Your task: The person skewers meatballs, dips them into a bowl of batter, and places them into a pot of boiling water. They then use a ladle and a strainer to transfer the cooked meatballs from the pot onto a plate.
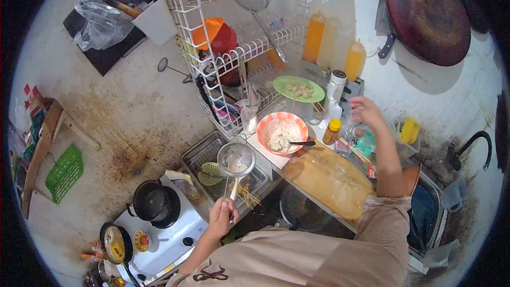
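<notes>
My left hand [221, 219] is closed round the pale handle of a mesh strainer [237, 158], held over a metal tray [260, 178]. A thin stick or wire runs up beside that handle. In the tray lie a pale green slotted ladle [211, 173] and several wooden skewers [247, 196]. My right hand [365, 111] is raised at the back of the counter, slightly blurred, fingers apart with nothing seen in them. Nearest to it are a white thermos [336, 86] and a plastic bag. An orange-patterned bowl [265, 122] holds a pale dough-like mix with a black-handled spoon.
A wooden board [329, 178] lies in front of the bowl. A green plate [284, 82] of small pale balls is behind it. At left, a stove [180, 242] bears a black pot [154, 202] and a frying pan [126, 239]. A white wire rack [204, 74] stands at the back.
</notes>
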A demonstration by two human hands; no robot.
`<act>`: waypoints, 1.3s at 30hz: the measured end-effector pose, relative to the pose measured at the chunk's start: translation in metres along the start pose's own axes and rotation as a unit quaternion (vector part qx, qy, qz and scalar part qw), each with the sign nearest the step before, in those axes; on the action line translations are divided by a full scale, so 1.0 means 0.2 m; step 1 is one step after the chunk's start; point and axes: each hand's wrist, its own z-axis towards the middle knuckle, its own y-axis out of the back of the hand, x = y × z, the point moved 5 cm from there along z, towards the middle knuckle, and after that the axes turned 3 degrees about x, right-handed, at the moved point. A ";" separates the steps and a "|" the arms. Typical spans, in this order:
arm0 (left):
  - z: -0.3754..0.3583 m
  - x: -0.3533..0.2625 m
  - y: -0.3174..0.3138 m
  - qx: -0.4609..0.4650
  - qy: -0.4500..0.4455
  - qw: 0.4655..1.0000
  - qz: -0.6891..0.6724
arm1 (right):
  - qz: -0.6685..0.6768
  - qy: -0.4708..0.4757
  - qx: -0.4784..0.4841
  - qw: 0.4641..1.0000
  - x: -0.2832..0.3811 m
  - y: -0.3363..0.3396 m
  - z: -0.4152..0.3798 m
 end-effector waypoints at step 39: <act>-0.11 -0.01 0.35 -0.037 -0.018 0.999 -0.020 | 0.218 -0.074 -0.128 0.965 -0.13 0.14 -0.77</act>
